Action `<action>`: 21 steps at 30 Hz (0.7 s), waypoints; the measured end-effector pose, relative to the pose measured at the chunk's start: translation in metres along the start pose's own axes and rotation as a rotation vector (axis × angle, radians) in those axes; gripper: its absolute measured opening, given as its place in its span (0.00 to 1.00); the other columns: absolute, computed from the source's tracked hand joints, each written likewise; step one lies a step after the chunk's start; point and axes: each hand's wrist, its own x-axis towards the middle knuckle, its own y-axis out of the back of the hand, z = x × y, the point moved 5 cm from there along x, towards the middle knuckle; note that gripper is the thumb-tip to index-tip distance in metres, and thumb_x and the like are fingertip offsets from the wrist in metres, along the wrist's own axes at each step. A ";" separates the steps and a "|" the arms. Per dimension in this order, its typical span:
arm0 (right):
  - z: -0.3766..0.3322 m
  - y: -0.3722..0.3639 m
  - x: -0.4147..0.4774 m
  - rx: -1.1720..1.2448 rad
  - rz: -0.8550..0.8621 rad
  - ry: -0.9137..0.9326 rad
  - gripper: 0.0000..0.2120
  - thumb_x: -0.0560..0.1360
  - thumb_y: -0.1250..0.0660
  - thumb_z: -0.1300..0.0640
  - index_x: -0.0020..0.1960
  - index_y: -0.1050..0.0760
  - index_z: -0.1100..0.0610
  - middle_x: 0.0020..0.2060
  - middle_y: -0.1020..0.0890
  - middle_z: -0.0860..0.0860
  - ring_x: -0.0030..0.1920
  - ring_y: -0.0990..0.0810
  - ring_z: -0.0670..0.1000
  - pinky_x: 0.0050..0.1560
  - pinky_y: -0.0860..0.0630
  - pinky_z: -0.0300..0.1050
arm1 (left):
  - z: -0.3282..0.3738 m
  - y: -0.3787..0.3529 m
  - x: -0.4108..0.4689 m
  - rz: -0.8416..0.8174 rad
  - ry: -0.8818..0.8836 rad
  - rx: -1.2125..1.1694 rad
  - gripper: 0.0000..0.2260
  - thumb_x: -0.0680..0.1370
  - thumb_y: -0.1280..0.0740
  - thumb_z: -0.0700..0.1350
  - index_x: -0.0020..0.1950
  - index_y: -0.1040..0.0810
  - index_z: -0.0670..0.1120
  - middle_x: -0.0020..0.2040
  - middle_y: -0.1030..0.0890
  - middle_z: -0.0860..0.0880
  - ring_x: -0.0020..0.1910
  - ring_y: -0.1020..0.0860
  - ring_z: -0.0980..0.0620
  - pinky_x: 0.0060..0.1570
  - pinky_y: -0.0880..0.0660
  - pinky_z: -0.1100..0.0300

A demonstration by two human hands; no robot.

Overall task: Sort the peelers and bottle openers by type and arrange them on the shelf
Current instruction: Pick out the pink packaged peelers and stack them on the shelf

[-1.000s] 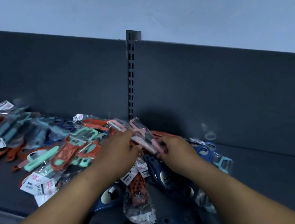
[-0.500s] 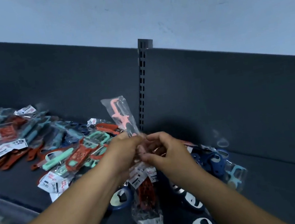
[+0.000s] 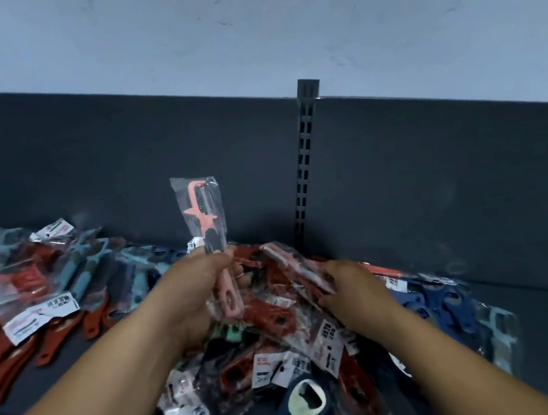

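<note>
1. Shelf decking [image 3: 545, 346] is flat and dark grey, backed by a dark grey panel [image 3: 433, 170] with a slotted upright [image 3: 306, 169] at its seam; a pale, scuffed wall [image 3: 244, 31] rises above
2. Bagged tools cover the left and middle of it: red pieces [image 3: 23, 283] and teal peelers [image 3: 83, 268] at the left, a mixed heap [image 3: 272, 314] under the hands, navy openers [image 3: 439, 300] at the right
3. The left hand [image 3: 192, 286] grips a pink peeler [image 3: 206, 215] in its clear bag, held upright above the heap, blade end over the fist
4. The right hand [image 3: 355, 287] curls its fingers round a second pink peeler [image 3: 290, 264], which lies tilted on top of the heap
5. A navy bottle opener [image 3: 304, 405] with a pale head lies at the near side of the heap; its handle runs out of the bottom of the view
6. Print on the white labels [image 3: 40, 313] is too blurred to read; the left pile is cut by the frame edge; a teal piece [image 3: 498, 328] at the far right is smeared inside its bag; which tools lie deep in the heap cannot be told
</note>
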 end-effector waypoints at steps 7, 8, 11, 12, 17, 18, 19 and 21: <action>-0.028 0.011 0.001 0.283 0.172 -0.092 0.03 0.79 0.38 0.53 0.48 0.25 0.49 0.38 0.20 0.48 0.35 0.25 0.47 0.35 0.27 0.43 | 0.012 0.032 0.007 -0.031 0.065 -0.019 0.11 0.81 0.40 0.42 0.61 0.26 0.41 0.38 0.24 0.45 0.36 0.24 0.49 0.32 0.24 0.57; -0.039 0.013 -0.001 0.398 0.185 -0.073 0.04 0.79 0.37 0.52 0.46 0.26 0.49 0.34 0.23 0.47 0.29 0.28 0.45 0.30 0.30 0.40 | 0.013 0.034 0.008 -0.038 0.075 -0.032 0.11 0.81 0.40 0.42 0.60 0.26 0.41 0.39 0.24 0.44 0.37 0.24 0.49 0.35 0.25 0.56; -0.082 0.007 -0.002 0.695 0.139 -0.014 0.03 0.79 0.36 0.53 0.47 0.25 0.50 0.31 0.26 0.46 0.25 0.34 0.41 0.24 0.36 0.34 | 0.011 0.038 0.012 -0.077 0.098 -0.051 0.10 0.80 0.39 0.44 0.57 0.24 0.40 0.43 0.22 0.44 0.42 0.23 0.48 0.40 0.25 0.53; -0.096 0.004 -0.003 0.732 0.128 0.013 0.02 0.78 0.35 0.54 0.48 0.24 0.50 0.32 0.25 0.46 0.26 0.32 0.41 0.27 0.34 0.35 | 0.011 0.037 0.013 -0.110 0.102 -0.057 0.10 0.79 0.38 0.45 0.56 0.23 0.41 0.44 0.21 0.43 0.42 0.22 0.47 0.41 0.24 0.52; -0.136 -0.023 -0.003 0.680 0.065 0.090 0.12 0.74 0.32 0.60 0.52 0.24 0.45 0.46 0.19 0.44 0.45 0.20 0.41 0.46 0.23 0.36 | 0.010 0.035 0.014 -0.234 0.051 -0.083 0.08 0.77 0.34 0.45 0.49 0.21 0.41 0.40 0.19 0.40 0.31 0.20 0.47 0.32 0.23 0.56; -0.139 -0.028 -0.004 0.655 0.037 0.114 0.13 0.74 0.31 0.59 0.55 0.24 0.45 0.50 0.20 0.44 0.48 0.21 0.41 0.50 0.24 0.36 | 0.009 0.037 0.015 -0.200 0.043 -0.091 0.06 0.77 0.34 0.43 0.47 0.22 0.41 0.36 0.20 0.41 0.28 0.21 0.47 0.27 0.24 0.58; -0.141 -0.031 -0.005 0.626 0.010 0.144 0.15 0.74 0.31 0.57 0.59 0.24 0.45 0.54 0.21 0.45 0.52 0.22 0.41 0.54 0.25 0.36 | 0.007 0.040 0.017 -0.158 0.041 -0.090 0.03 0.77 0.34 0.42 0.46 0.24 0.42 0.32 0.21 0.42 0.26 0.23 0.48 0.25 0.26 0.60; -0.142 -0.033 -0.007 0.601 -0.033 0.176 0.16 0.75 0.32 0.55 0.63 0.24 0.48 0.57 0.23 0.47 0.55 0.23 0.43 0.59 0.26 0.39 | 0.003 0.046 0.020 -0.099 0.044 -0.080 0.01 0.78 0.35 0.39 0.47 0.25 0.42 0.29 0.22 0.44 0.25 0.23 0.49 0.24 0.26 0.60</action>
